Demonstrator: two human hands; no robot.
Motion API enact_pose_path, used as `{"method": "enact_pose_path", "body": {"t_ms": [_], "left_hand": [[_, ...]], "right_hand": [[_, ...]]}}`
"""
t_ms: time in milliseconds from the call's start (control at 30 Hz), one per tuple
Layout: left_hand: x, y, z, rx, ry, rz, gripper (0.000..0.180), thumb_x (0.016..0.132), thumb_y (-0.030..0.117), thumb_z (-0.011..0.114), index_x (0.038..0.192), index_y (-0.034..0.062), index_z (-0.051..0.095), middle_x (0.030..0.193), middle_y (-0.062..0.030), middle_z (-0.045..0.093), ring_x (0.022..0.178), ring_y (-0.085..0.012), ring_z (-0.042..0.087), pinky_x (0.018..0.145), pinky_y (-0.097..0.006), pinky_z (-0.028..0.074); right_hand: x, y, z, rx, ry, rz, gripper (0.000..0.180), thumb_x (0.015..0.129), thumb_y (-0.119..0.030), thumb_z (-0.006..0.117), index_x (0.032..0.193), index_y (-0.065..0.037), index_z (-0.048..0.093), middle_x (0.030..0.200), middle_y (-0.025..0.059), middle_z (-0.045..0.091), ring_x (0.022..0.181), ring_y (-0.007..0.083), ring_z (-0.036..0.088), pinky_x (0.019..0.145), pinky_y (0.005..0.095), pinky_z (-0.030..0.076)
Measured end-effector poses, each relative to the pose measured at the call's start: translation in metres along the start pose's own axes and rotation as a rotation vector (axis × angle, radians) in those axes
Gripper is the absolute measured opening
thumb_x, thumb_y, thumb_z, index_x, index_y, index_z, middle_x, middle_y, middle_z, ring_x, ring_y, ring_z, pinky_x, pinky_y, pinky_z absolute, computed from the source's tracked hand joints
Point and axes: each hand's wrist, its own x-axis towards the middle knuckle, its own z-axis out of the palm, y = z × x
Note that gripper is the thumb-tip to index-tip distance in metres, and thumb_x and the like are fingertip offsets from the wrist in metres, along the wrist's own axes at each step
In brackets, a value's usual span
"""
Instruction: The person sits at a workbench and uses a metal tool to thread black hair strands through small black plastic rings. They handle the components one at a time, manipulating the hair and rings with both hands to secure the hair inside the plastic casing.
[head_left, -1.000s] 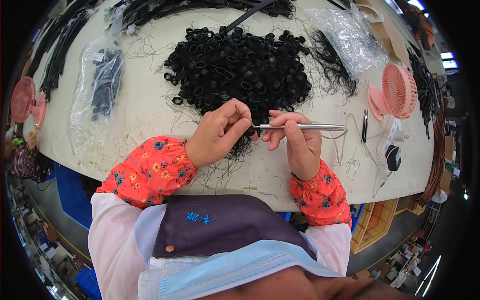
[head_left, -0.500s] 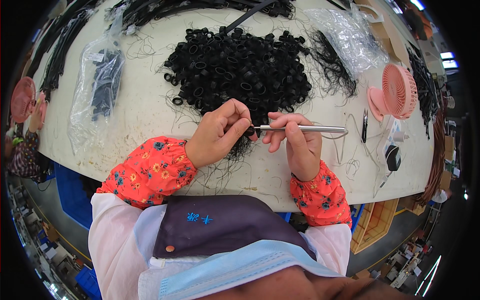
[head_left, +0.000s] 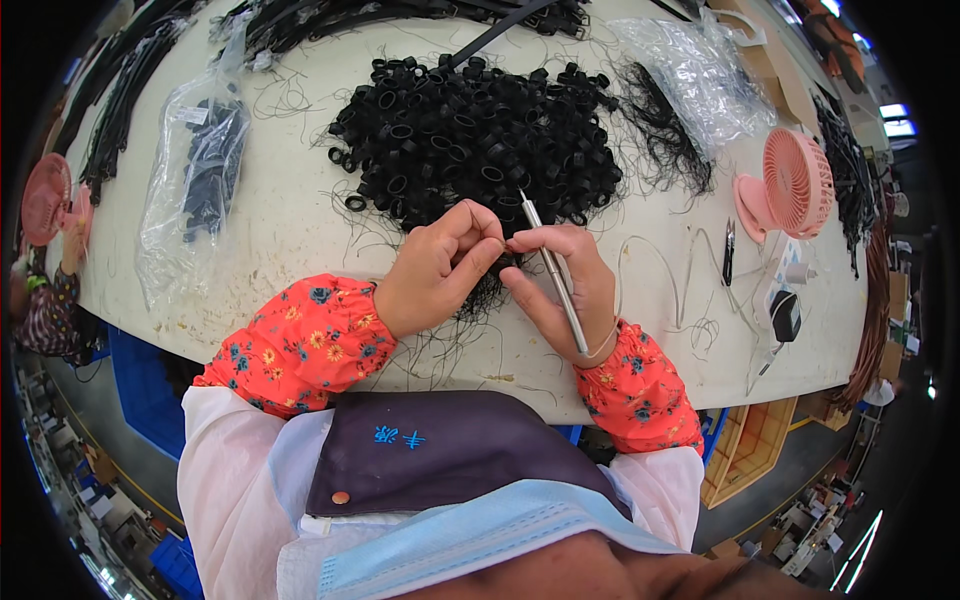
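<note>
Fingers pinched, my left hand (head_left: 440,268) holds a small black loop that is now mostly hidden by the fingertips. My right hand (head_left: 572,282) grips a slim silver pen-shaped tool (head_left: 556,278) with a thin cord at its lower end. The tool slants, its narrow tip up toward the pile and its back end near my wrist. Right thumb and index fingertips meet close to the left fingertips, at the loop. Just beyond both hands lies a large heap of black loops (head_left: 470,135) on the pale table (head_left: 300,230). Dark thread scraps (head_left: 480,300) show below my fingers.
A clear plastic bag with black pieces (head_left: 205,170) lies left; another clear bag (head_left: 700,85) lies back right beside black threads (head_left: 665,130). At right are a pink fan (head_left: 795,185), black snips (head_left: 729,252) and a black plug (head_left: 786,316). Black straps (head_left: 330,25) line the far edge.
The silver tool has swung from lying level, tip at the loop, to a steep slant with its tip pointing away. My right fingers have closed in beside the left fingertips; my left hand has hardly moved.
</note>
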Motion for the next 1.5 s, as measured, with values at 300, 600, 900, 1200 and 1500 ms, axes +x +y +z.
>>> {"method": "enact_pose_path", "body": {"t_ms": [300,600,900,1200,1500], "left_hand": [[0.011,-0.001,-0.009,-0.066,0.074,0.048,0.007,0.098,0.006,0.047,0.104,0.0022,0.048,0.103,-0.0088,0.065,0.081,-0.005,0.056,0.073,-0.02,0.044],[0.002,0.019,-0.003,0.162,-0.001,0.064,0.023,0.086,0.003,0.065,0.109,0.0027,0.064,0.099,-0.0029,0.067,0.052,0.0004,0.041,0.047,-0.019,0.035],[0.008,0.011,-0.011,0.078,-0.073,-0.004,0.011,0.089,0.003,0.062,0.099,0.0003,0.064,0.089,-0.0013,0.063,0.07,-0.0013,0.052,0.058,-0.018,0.042],[0.004,-0.008,-0.002,-0.22,-0.113,-0.013,0.006,0.098,0.004,0.047,0.104,0.003,0.048,0.097,-0.0013,0.058,0.091,-0.0039,0.054,0.079,-0.02,0.044],[0.004,-0.008,0.002,-0.005,0.058,0.118,0.005,0.095,0.006,0.052,0.097,0.0024,0.05,0.072,-0.002,0.057,0.061,-0.0047,0.05,0.054,-0.022,0.039]], "right_hand": [[0.006,0.004,-0.01,-0.176,0.092,-0.136,0.037,0.068,0.003,0.07,0.101,-0.009,0.06,0.081,0.0045,0.062,0.076,0.0253,0.06,0.077,0.0366,0.045],[0.005,0.006,-0.009,-0.279,0.044,-0.3,0.038,0.067,0.004,0.071,0.101,-0.011,0.061,0.083,0.0047,0.06,0.076,0.0243,0.059,0.078,0.039,0.046],[0.006,0.002,-0.009,-0.144,0.02,-0.209,0.036,0.067,0.003,0.071,0.099,-0.01,0.061,0.084,0.0055,0.062,0.076,0.0247,0.059,0.078,0.0386,0.046],[0.005,0.0,-0.005,-0.134,0.011,-0.231,0.036,0.068,0.002,0.072,0.1,-0.009,0.061,0.086,0.0065,0.063,0.077,0.0257,0.06,0.077,0.0379,0.046],[0.0,-0.01,-0.009,0.374,-0.01,0.191,0.019,0.092,-0.007,0.056,0.11,0.0,0.058,0.091,0.0106,0.065,0.086,0.0194,0.064,0.079,0.0319,0.05]]}}
